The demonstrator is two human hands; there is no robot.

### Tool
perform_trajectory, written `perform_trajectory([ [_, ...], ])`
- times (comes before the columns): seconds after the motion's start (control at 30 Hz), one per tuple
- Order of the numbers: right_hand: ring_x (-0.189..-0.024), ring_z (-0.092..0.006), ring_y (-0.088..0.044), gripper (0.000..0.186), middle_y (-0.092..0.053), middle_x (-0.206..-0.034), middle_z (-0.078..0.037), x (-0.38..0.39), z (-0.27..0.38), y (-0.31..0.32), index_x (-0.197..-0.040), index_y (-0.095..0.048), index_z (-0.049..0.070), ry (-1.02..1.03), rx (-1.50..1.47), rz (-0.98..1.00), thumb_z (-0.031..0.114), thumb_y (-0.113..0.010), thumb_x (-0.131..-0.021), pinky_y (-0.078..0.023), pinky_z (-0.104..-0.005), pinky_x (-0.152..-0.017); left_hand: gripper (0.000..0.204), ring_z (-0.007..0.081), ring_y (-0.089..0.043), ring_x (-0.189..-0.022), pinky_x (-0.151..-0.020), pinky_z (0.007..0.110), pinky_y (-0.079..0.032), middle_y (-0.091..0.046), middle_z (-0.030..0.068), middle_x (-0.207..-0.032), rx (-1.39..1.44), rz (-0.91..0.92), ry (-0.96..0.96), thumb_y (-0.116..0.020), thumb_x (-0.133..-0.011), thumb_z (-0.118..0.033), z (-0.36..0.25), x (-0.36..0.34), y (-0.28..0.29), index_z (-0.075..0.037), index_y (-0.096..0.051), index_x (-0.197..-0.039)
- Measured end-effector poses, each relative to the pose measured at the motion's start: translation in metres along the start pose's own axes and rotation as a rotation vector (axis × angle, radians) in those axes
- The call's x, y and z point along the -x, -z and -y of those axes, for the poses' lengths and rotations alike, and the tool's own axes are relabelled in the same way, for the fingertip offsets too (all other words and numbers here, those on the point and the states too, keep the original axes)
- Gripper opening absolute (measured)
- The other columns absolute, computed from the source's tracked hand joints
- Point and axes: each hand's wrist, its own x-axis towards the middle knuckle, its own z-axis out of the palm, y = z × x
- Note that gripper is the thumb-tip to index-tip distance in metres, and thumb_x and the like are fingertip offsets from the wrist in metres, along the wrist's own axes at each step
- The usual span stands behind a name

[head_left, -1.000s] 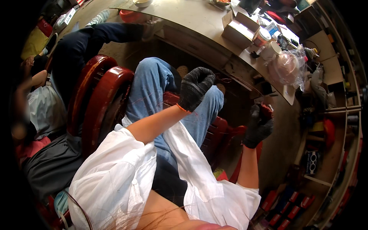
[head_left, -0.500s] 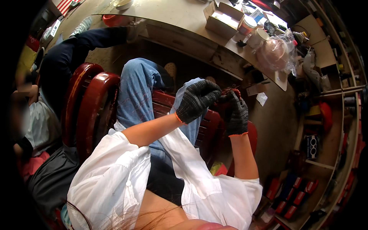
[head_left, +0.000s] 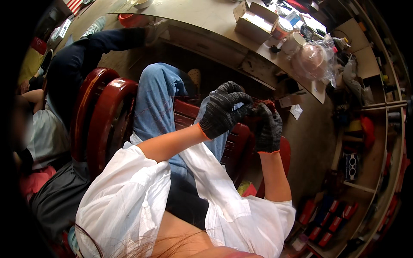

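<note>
My left hand, in a black-grey knit glove with an orange cuff, is curled with its fingertips at a small tangle of thin reddish-brown strands; what is between its fingers is too small to tell. My right hand, gloved alike, grips the tangle just to the right of the left fingertips. Fine loose strands cross over my blue jeans. I sit on a glossy dark-red wooden seat.
A cluttered table ahead holds an open box, cups and a plastic-wrapped round object. Shelves with red boxes stand at the right. Another seated person is to my left.
My hands have come together from apart, the right one moving inward and upward. In the last half second the left hand's fingers have lifted and spread slightly.
</note>
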Motion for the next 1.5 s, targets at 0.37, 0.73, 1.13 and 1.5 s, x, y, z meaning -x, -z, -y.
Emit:
perform_trajectory([
  [0.37,-0.074,-0.0145,-0.06,0.016,-0.063,-0.082,-0.007,0.003,0.0,-0.002,-0.092,-0.061,-0.001,0.072,0.165,0.056,0.011,-0.059,-0.082,-0.048,-0.0268,-0.072,0.016,0.0207,-0.058,-0.076,-0.068,0.03,-0.048,-0.056,0.0096,-0.082,0.159,0.015,0.104,-0.066,-0.068,-0.002,0.006,0.003,-0.005,-0.002,-0.064,-0.083],
  [0.73,-0.071,-0.0141,-0.06,0.017,-0.064,-0.078,-0.007,0.004,0.002,-0.004,-0.09,-0.062,-0.001,-0.1,0.217,0.109,0.015,-0.059,-0.083,-0.049,-0.0265,-0.07,0.015,0.0204,-0.055,-0.067,-0.061,0.03,-0.045,-0.053,0.009,-0.078,0.143,-0.083,0.171,-0.068,-0.066,-0.005,0.007,0.0,0.001,-0.002,-0.062,-0.079],
  [1.13,-0.072,-0.0132,-0.06,0.014,-0.062,-0.08,-0.004,0.006,0.0,-0.007,-0.088,-0.061,0.002,-0.162,0.043,0.129,0.013,-0.063,-0.079,-0.05,-0.0256,-0.069,0.019,0.024,-0.054,-0.073,-0.065,0.033,-0.046,-0.052,0.0098,-0.083,0.054,-0.015,-0.016,-0.068,-0.064,-0.006,0.006,0.008,-0.001,-0.004,-0.061,-0.082],
  [1.5,-0.072,-0.0114,-0.058,0.014,-0.061,-0.079,-0.004,0.006,-0.004,-0.001,-0.087,-0.061,0.001,-0.073,0.083,0.2,0.012,-0.06,-0.078,-0.047,-0.0236,-0.067,0.02,0.0282,-0.057,-0.077,-0.062,0.035,-0.047,-0.053,0.0105,-0.082,-0.11,-0.012,-0.098,-0.069,-0.066,-0.011,-0.001,0.005,-0.001,-0.006,-0.061,-0.083],
])
